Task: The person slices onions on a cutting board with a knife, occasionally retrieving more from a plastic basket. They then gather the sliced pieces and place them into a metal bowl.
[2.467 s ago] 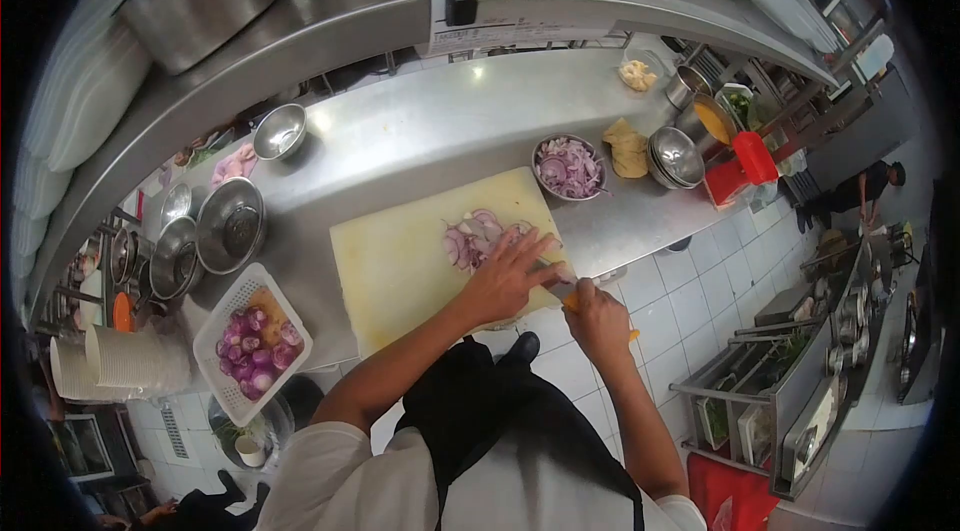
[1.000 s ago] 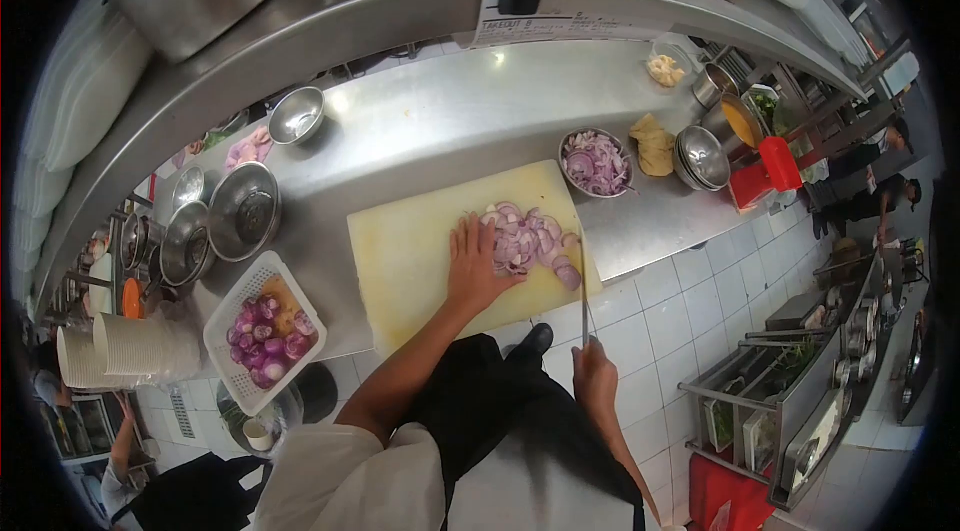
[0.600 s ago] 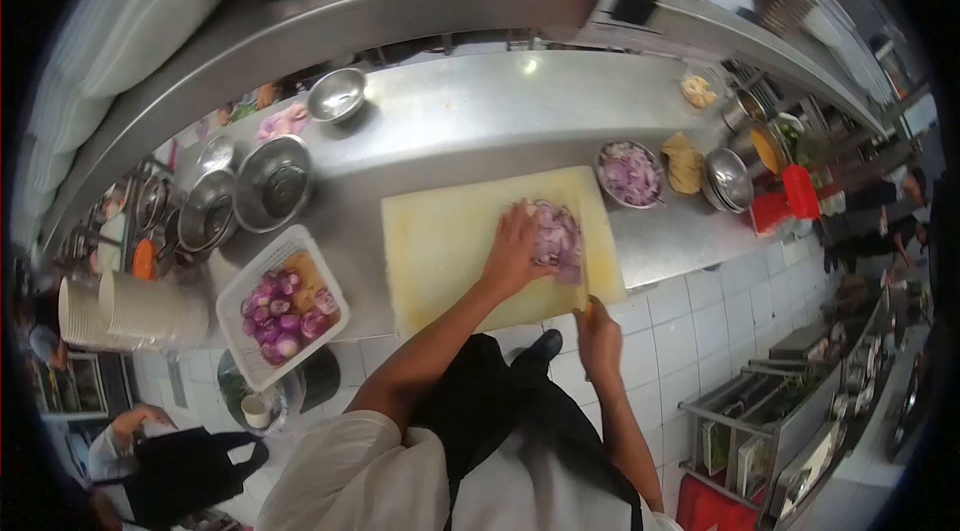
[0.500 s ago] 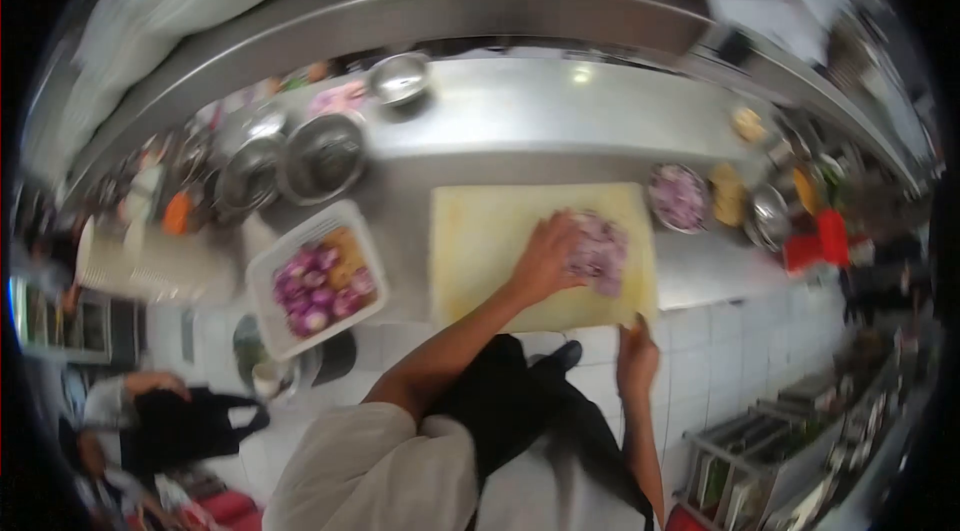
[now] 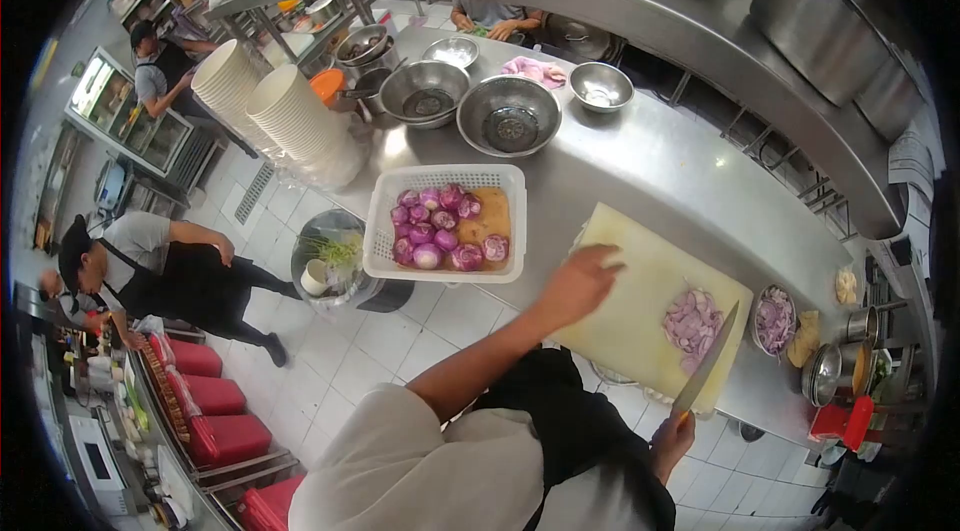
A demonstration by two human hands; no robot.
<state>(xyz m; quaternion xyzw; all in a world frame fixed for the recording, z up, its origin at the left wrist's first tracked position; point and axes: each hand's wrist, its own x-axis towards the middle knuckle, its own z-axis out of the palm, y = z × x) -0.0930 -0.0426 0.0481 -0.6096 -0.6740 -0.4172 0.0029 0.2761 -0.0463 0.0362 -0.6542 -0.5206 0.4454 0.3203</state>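
Observation:
My right hand (image 5: 671,443) grips a kitchen knife (image 5: 709,363), its long blade slanting up over the right side of the pale cutting board (image 5: 625,321). Beside the blade lies a pile of chopped purple onion (image 5: 692,324). Over the board's left end, my left hand (image 5: 583,284) holds nothing, its fingers loosely apart and pointing away from me. To its left, a white perforated basket (image 5: 375,236) holds several peeled purple onions (image 5: 426,256). A bowl of chopped onion (image 5: 774,320) stands just beyond the board's right edge.
Several metal bowls (image 5: 510,117) stand behind the basket. Stacked pale containers (image 5: 290,111) are at the counter's left end. A steel shelf (image 5: 600,6) runs overhead. Below the counter at left is a bin (image 5: 325,256). Co-workers (image 5: 170,266) stand at left; another person's hands (image 5: 500,29) show behind.
My left hand has left the chopped onion and moved left across the board. The view has swung left, bringing the knife in my right hand into plain sight.

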